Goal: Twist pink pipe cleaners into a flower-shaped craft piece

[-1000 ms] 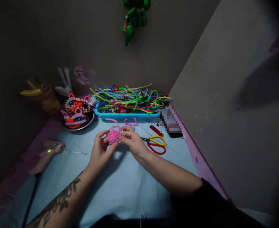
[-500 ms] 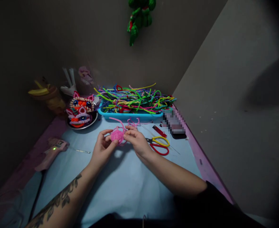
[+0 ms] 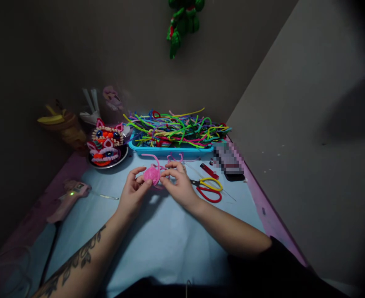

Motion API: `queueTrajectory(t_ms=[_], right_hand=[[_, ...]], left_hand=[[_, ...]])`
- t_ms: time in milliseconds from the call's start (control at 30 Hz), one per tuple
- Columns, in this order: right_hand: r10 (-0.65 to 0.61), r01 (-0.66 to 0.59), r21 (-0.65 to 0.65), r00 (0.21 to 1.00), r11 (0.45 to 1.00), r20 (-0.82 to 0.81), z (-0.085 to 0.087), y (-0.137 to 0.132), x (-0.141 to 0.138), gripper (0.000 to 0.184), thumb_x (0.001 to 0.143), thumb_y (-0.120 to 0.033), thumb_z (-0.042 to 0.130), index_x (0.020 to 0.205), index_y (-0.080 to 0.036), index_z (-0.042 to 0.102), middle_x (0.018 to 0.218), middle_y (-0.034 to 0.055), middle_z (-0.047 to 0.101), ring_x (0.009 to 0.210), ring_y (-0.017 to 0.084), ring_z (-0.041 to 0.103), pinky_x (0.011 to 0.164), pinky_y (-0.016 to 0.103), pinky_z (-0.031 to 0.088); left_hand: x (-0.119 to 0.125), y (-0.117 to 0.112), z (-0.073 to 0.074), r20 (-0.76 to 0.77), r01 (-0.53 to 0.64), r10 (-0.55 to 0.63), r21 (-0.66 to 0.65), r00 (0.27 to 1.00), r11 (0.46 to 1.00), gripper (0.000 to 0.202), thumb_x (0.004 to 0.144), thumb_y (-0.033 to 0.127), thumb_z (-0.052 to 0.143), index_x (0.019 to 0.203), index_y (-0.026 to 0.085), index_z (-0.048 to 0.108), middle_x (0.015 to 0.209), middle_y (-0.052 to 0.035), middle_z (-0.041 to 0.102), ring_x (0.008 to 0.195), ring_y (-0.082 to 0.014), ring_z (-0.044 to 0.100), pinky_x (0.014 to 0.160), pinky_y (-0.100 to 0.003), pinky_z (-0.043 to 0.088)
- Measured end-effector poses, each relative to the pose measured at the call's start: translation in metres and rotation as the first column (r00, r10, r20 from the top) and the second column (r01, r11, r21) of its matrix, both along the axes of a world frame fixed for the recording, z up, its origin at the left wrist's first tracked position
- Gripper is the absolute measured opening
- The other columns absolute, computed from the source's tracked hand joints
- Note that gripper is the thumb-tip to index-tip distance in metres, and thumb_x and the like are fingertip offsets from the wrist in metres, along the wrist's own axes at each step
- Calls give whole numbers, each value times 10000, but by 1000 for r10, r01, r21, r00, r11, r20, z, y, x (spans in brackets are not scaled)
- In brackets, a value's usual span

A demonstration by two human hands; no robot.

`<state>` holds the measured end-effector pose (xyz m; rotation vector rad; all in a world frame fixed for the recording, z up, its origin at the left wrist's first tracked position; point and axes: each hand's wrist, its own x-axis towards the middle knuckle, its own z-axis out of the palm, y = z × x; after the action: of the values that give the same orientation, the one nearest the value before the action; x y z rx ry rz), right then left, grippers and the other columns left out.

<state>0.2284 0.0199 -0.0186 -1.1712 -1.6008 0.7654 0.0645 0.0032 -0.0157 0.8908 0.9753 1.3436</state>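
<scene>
Between my hands, above the blue-covered table, is a rounded coil of pink pipe cleaner [image 3: 152, 176], with a loose end sticking up and curving left. My left hand [image 3: 135, 185] pinches the coil's left side, thumb at its lower front. On its right side, my right hand [image 3: 178, 182] has thumb and fingers closed at the pipe cleaner. What exactly the right fingertips grip is too small to make out. Just behind lie loose pink pipe cleaner pieces [image 3: 175, 158]. Scissors [image 3: 209, 189] with one yellow and one red handle lie right of my right hand.
A blue tray [image 3: 176, 152] heaped with coloured pipe cleaners stands at the back. Left of it, a metal bowl [image 3: 109, 165] holds two fuzzy animal faces. A pink glue gun [image 3: 70, 198] lies at left. At right are a red utility knife-like object [image 3: 209, 171] and a phone [image 3: 234, 177].
The pink coil has turned slightly, its round face now showing more. My right fingers have shifted a little at its right edge. Otherwise the table looks the same.
</scene>
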Motion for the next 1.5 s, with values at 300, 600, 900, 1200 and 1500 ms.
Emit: queueTrajectory(t_ms=[300,600,900,1200,1500], right_hand=[[42,-83,240,985,967,170,3,-3,-1,114,851,-137,633,820,-232,687,863,26,686,921,208,590,883,383,464],[68,-114,225,976,968,205,2,-7,-5,129,844,-146,632,741,-224,630,797,22,699,850,205,585,819,359,454],[95,-115,184,989,976,111,-1,-7,-6,128,823,-126,636,749,-230,628,812,16,704,873,209,588,825,359,457],[108,-117,138,992,983,69,-2,-6,-7,124,813,-123,624,746,-227,630,816,18,711,869,210,590,825,360,445],[36,-35,66,999,997,-13,6,4,6,69,825,-223,623,857,-222,685,941,49,622,1011,221,584,968,402,435]], left_hand=[[4,-2,1,62,-28,31,-52,998,998,549,640,344,883,1080,192,592,617,54,667,525,-80,556,531,-184,407],[8,-3,1,96,-73,85,-124,992,990,620,563,316,922,1062,204,571,602,53,695,515,-89,587,539,-182,418],[10,-4,-4,102,-97,106,-88,989,991,557,589,294,909,1030,210,580,684,37,736,592,-93,625,632,-199,463],[10,-4,-7,94,-75,82,-73,992,994,539,640,286,879,1074,213,568,700,38,735,595,-88,622,625,-191,457],[8,-4,-3,44,-53,59,-140,997,989,604,613,314,882,1088,200,526,652,34,727,546,-124,638,587,-236,483]])
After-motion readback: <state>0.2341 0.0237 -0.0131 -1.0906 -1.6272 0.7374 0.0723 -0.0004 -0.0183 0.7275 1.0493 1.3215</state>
